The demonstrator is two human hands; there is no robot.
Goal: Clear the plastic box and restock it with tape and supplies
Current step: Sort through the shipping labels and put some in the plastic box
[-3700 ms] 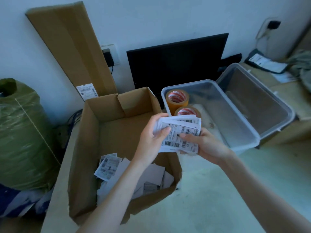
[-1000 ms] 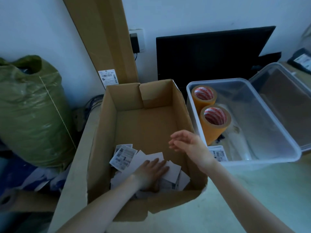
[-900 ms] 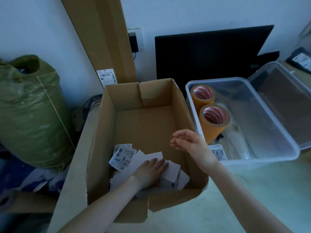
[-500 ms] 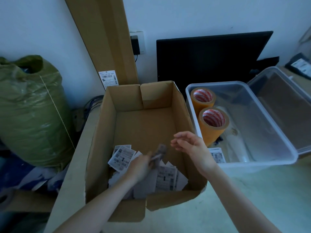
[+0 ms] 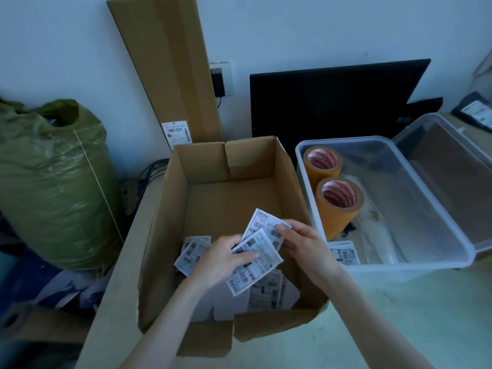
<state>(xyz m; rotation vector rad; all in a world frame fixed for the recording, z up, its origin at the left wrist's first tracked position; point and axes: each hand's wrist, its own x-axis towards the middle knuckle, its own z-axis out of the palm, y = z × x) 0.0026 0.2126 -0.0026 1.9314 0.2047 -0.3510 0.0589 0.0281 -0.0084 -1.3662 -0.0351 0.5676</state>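
While both hands work over an open cardboard box (image 5: 229,182), the task looks partly done. The left hand (image 5: 222,258) holds a small sheaf of printed shipping labels (image 5: 255,262), thumb pressed across the top sheet and fingers curled beneath. The right hand (image 5: 303,246) pinches the upper edge of the same labels between thumb and fingertips. More loose labels (image 5: 193,251) lie scattered on the floor of the cardboard box, under and beside the hands.

Just to the right, touching the cardboard box, sits the clear plastic box (image 5: 436,206), its lid (image 5: 452,166) hinged open to the far side. Two rolls of tan packing tape (image 5: 338,206) stand upright in its near-left corner, so restocking with tape has begun. One label sheet (image 5: 343,253) remains on the plastic box's floor, so clearing appears unfinished. Something pale and clear, possibly a plastic bag, also lies in there; dim light makes it hard to tell. Most of the plastic box is bare, leaving room for further supplies.
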